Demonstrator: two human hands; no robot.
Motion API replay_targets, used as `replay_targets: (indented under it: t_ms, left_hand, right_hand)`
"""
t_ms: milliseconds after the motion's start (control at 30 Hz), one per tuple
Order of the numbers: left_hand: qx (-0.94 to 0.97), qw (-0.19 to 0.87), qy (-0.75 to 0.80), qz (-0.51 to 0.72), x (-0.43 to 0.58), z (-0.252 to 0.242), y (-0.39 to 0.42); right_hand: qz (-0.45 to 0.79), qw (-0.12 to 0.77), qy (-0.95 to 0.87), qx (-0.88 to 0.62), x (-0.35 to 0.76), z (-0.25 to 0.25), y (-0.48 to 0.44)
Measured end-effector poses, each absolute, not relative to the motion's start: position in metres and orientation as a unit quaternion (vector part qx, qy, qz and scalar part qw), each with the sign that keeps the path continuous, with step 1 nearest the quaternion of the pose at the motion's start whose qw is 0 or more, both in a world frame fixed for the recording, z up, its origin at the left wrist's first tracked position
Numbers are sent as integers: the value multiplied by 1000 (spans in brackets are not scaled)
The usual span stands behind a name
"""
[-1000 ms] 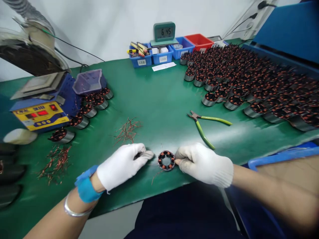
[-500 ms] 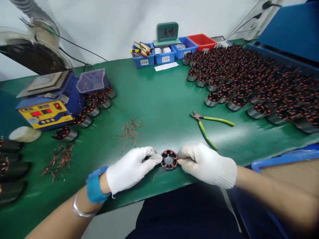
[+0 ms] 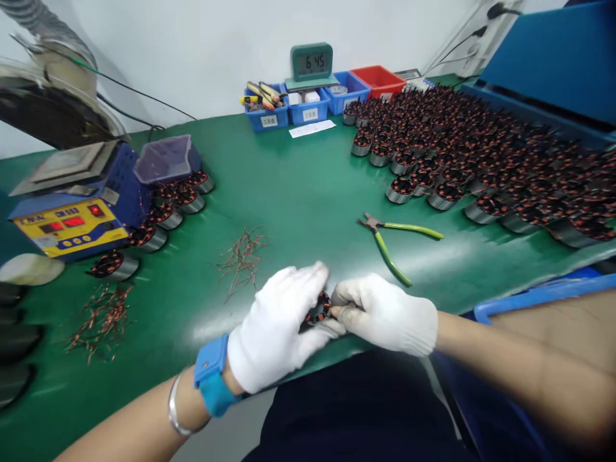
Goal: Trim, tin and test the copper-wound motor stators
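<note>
As the stator (image 3: pixel 326 307) is clasped by the white-gloved left hand (image 3: pixel 279 322), its far side is covered by curved fingers and its near side by the thumb. From its right it is met by the right hand (image 3: pixel 385 314), also gloved: thumb and forefinger are pinched together on it, though whether rim or wire is caught cannot be made out. So the stator is framed between both hands, near the front edge of the green bench (image 3: pixel 289 192), copper-wound face up, part of its ring hidden. On the left wrist a blue band (image 3: pixel 214 378) and a silver bangle (image 3: pixel 174 405) are worn. Just beyond the right hand, green-handled pliers (image 3: pixel 374 224) are laid open, tips pointed away to the left. Farther left, a loose tangle of wire (image 3: pixel 244 255) is spread, and past it a second, redder heap (image 3: pixel 106 319) is seen. Behind that heap, a row of stators (image 3: pixel 168 216) is lined up beside a blue-and-yellow machine (image 3: pixel 72 230), red digits lit, with a purple bin (image 3: pixel 166 159) set by its rear. Over to the right, a great crowd of stators (image 3: pixel 462 151) is packed on the bench. At the far edge, blue bins (image 3: pixel 296 117) and a red bin (image 3: pixel 397 90) are ranged by the wall (image 3: pixel 216 51), tools (image 3: pixel 267 95) stuffed into the leftmost, and 6:45 is shown on the clock (image 3: pixel 312 62) above them.
</note>
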State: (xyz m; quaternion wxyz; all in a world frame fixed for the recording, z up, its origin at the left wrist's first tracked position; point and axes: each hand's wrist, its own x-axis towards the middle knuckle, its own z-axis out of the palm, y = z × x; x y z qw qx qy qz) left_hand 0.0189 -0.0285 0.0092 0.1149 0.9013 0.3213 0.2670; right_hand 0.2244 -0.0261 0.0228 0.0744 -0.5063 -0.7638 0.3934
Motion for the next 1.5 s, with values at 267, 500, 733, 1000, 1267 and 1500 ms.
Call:
replay_targets:
  t_ms: [267, 500, 733, 1000, 1267, 1500]
  left_hand:
    - [906, 220, 325, 161, 14, 9, -25]
    - [900, 190, 344, 191, 17, -3, -35]
    - [899, 165, 349, 207, 24, -8, -35]
    - [880, 165, 362, 257, 29, -13, -35]
    - [866, 179, 367, 289, 29, -17, -36]
    - [856, 185, 368, 313, 30, -20, -37]
  right_hand:
    - [437, 58, -760, -478, 230, 18, -26]
    - [295, 48, -816, -494, 243, 34, -39]
    - [53, 43, -879, -473, 227, 43, -36]
    - [401, 67, -759, -508, 232, 34, -1]
    - [700, -29, -550, -455, 215, 29, 6]
    - [707, 6, -563, -429, 217, 22, 3]
